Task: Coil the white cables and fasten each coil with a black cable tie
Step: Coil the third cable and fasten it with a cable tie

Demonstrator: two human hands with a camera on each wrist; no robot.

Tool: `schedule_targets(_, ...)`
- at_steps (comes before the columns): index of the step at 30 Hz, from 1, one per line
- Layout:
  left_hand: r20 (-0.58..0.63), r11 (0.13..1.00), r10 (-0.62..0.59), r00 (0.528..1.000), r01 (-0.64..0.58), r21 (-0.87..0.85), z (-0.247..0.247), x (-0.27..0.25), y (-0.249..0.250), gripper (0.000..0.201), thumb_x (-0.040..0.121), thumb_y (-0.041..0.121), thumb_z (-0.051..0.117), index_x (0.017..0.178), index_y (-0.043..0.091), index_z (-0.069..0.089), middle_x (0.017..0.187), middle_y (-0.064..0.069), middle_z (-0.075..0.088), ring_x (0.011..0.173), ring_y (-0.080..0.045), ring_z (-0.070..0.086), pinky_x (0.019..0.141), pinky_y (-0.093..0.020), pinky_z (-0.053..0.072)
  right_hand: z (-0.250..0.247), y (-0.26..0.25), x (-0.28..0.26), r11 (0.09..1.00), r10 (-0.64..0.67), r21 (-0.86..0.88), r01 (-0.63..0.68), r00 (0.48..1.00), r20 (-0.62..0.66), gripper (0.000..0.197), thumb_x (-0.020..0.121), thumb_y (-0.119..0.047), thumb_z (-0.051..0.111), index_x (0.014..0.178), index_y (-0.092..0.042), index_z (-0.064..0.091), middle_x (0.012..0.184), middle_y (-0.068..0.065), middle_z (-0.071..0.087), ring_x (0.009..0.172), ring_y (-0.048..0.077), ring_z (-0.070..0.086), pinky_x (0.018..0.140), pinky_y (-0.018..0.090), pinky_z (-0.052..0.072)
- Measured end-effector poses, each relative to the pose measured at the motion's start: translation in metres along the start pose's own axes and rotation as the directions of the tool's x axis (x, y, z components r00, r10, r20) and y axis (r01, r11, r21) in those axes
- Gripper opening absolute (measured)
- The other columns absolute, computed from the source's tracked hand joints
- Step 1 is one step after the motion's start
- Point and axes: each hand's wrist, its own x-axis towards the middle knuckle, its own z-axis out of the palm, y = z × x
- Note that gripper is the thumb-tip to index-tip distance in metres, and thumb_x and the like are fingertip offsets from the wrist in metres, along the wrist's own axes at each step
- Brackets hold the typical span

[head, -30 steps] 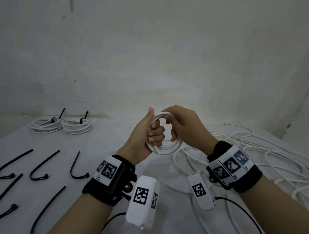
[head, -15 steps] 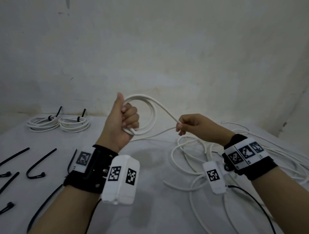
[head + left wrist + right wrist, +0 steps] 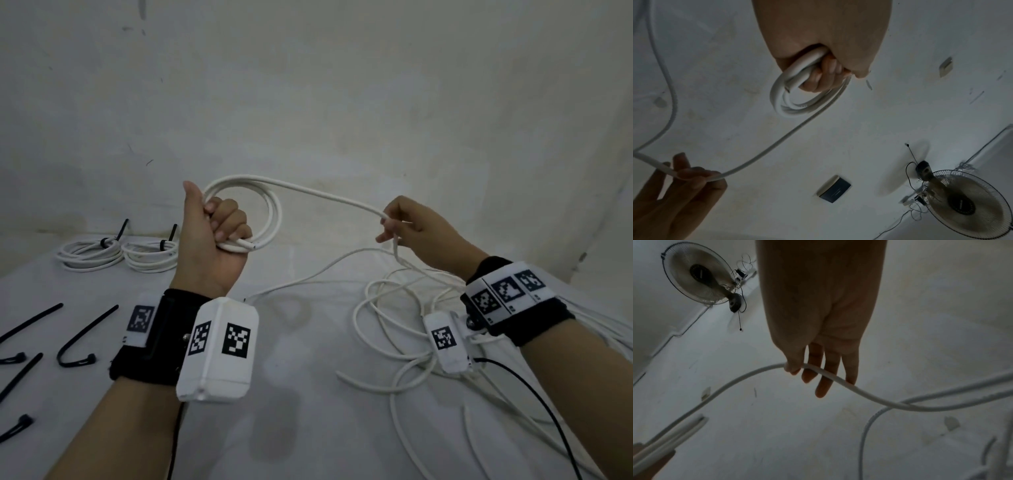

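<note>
White cable (image 3: pixel 318 197) is the thing both hands are working. At the centre of the head view, the fingers (image 3: pixel 226 219) of the left hand (image 3: pixel 209 246) are clenched round a small coil (image 3: pixel 270 212) of a few turns, thumb standing straight up, the cut end of the cable poking out just below the knuckles. The left wrist view shows the same fist, with the turns bunched in the palm. From the top of the coil one strand runs rightwards to the right hand (image 3: pixel 421 233), where the thumb and forefinger pinch it; in the right wrist view the other fingers (image 3: pixel 826 386) hang nearly straight below the strand. Past that pinch the cable drops into the loose tangle (image 3: pixel 404 308) on the cloth-covered table (image 3: pixel 308 428) at lower right.

Further out, two finished coils (image 3: pixel 120 253) lie at the left of the frame against the wall, each already cinched with a black tie. Spare black ties (image 3: pixel 75 342) lie unused at the lower left edge.

The step in hand looks like winding the third coil, with plenty of slack left. The next move probably calls for swinging the right hand back to the left fist to lay another turn, feeding cable through the pinch without snagging the tangle, while the left fist opens just enough to take it.
</note>
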Motion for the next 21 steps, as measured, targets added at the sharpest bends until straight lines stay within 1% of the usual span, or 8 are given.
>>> schedule_targets(3,0.001,1.0,-0.007,1.0,0.007,0.025,0.001,0.0,-0.004,0.062,0.096,0.055,0.029,0.047,0.02,0.04,0.04,0.008,0.025,0.029,-0.006,0.024,0.033,-0.013,0.019,-0.005,-0.014,0.001,0.934,0.022,0.356,0.018,0.994,-0.108,0.02,0.102,-0.011,0.04,0.085,-0.016,0.049,0.072,0.001,0.053,0.068,0.016,0.067,0.072,0.037,0.055)
schedule_targets(4,0.003,1.0,-0.012,1.0,0.012,0.028,0.001,-0.001,-0.006,0.062,0.097,0.055,0.029,0.047,0.02,0.04,0.04,0.007,0.025,0.029,-0.006,0.024,0.032,-0.013,0.019,-0.008,-0.019,0.001,0.908,0.019,0.416,0.045,0.989,-0.149,0.019,0.102,-0.011,0.039,0.086,-0.015,0.049,0.07,0.001,0.051,0.061,0.015,0.062,0.069,0.036,0.057)
schedule_targets(6,0.001,1.0,-0.012,1.0,0.012,0.025,0.003,-0.001,-0.008,0.061,0.097,0.054,0.029,0.047,0.02,0.04,0.04,0.008,0.025,0.029,-0.006,0.024,0.032,-0.013,0.02,-0.01,-0.025,-0.001,0.91,-0.005,0.406,0.087,0.98,-0.199,0.017,0.102,-0.011,0.04,0.09,-0.018,0.05,0.067,0.0,0.049,0.05,0.013,0.052,0.058,0.032,0.054)
schedule_targets(9,-0.02,1.0,0.025,0.999,-0.024,0.019,0.002,0.0,-0.002,0.055,0.097,0.053,0.03,0.053,0.02,0.038,0.041,0.008,0.025,0.03,-0.006,0.024,0.033,-0.013,0.021,-0.005,-0.023,-0.009,0.975,-0.104,0.178,0.135,0.979,-0.174,0.019,0.1,-0.008,0.041,0.093,-0.025,0.047,0.066,0.005,0.049,0.043,0.014,0.046,0.047,0.029,0.047)
schedule_targets(13,-0.055,0.997,0.079,0.995,-0.077,0.03,-0.002,0.001,0.006,0.048,0.098,0.052,0.03,0.061,0.021,0.033,0.042,0.008,0.025,0.031,-0.007,0.024,0.034,-0.014,0.022,0.005,-0.016,-0.025,0.975,-0.139,-0.17,0.144,0.99,0.041,0.019,0.097,-0.009,0.046,0.098,-0.028,0.048,0.074,0.003,0.054,0.048,0.014,0.05,0.051,0.029,0.05)
schedule_targets(17,-0.065,0.993,0.105,0.992,-0.101,0.066,-0.003,0.003,0.006,0.047,0.098,0.052,0.028,0.064,0.021,0.032,0.042,0.009,0.025,0.031,-0.006,0.024,0.034,-0.014,0.023,0.022,-0.014,-0.037,0.885,-0.169,-0.39,0.254,0.956,0.24,0.017,0.095,-0.009,0.05,0.11,-0.018,0.053,0.08,-0.004,0.055,0.059,0.01,0.051,0.061,0.03,0.047)
schedule_targets(19,-0.07,0.99,0.115,0.991,-0.108,0.095,-0.002,0.004,0.004,0.046,0.099,0.051,0.029,0.064,0.021,0.032,0.041,0.009,0.026,0.032,-0.006,0.024,0.035,-0.014,0.023,0.029,-0.016,-0.041,0.819,-0.215,-0.466,0.334,0.932,0.29,0.016,0.095,-0.008,0.05,0.11,-0.013,0.055,0.09,0.003,0.056,0.07,0.019,0.054,0.067,0.038,0.047)
schedule_targets(21,-0.077,0.981,0.132,0.988,-0.119,0.154,-0.001,0.003,0.001,0.045,0.1,0.05,0.029,0.065,0.021,0.032,0.041,0.01,0.026,0.032,-0.005,0.024,0.035,-0.015,0.024,0.036,-0.022,-0.043,0.757,-0.245,-0.516,0.4,0.906,0.344,0.02,0.095,-0.006,0.049,0.112,-0.012,0.057,0.096,0.008,0.056,0.076,0.029,0.056,0.066,0.044,0.048)
